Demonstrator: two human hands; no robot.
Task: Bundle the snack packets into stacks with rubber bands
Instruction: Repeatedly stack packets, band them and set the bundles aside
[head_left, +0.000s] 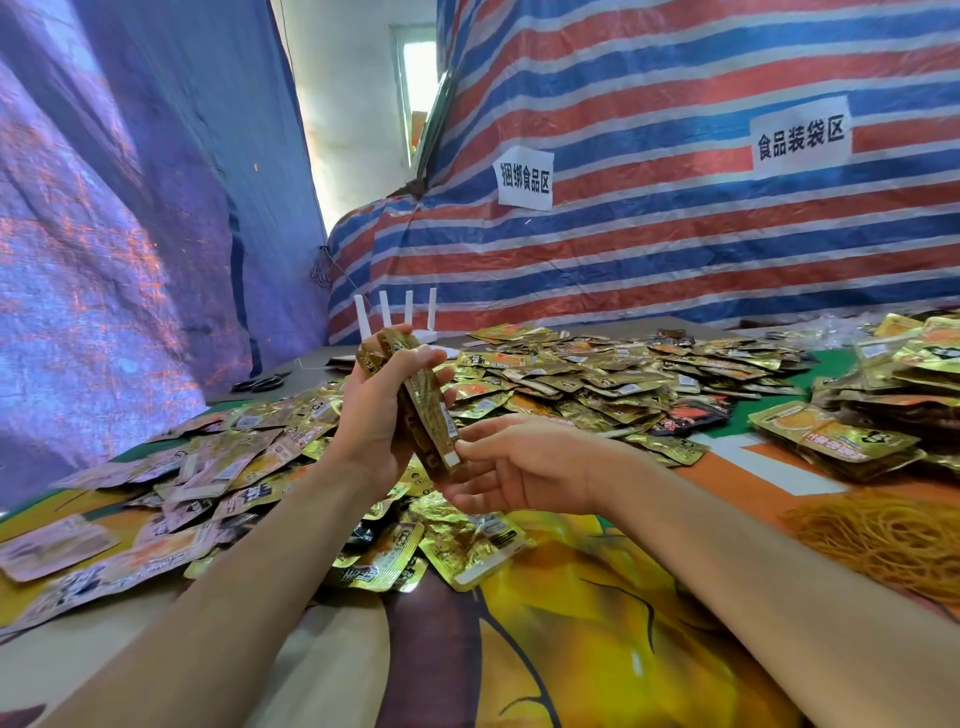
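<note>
One: Several packets form a stack (428, 421) in the left grip (371, 421), held above the tabletop (623, 649). Any band on it?

Two: None that I can see. The left grip's fingers and thumb curl round the stack's middle. The right grip (524, 462) holds nothing; its fingers lie loose and the thumb tip touches the stack's lower end.

One: How far along, would you say?

Two: Early, I'd judge. This stack looks to be at the squaring-up step, with banding not yet done. Loose packets (597, 374) lie strewn beyond and below both grips, and left of the left grip too, so most of the work is left. Piles (893, 395) far right of the right grip look stacked, but I cannot tell if they are banded.

One: Which way does the stack point?

Two: Its long axis stands steep and tilted. The upper end goes up and away, past the left grip's fingers. The lower end comes down against the right grip.

One: And the bands?

Two: A heap of rubber bands (883, 540) lies on the tabletop, well right of the right grip, untouched. Scissors (260, 383) and a router (430, 335) sit beyond the left grip, before a striped tarp (675, 234).
</note>
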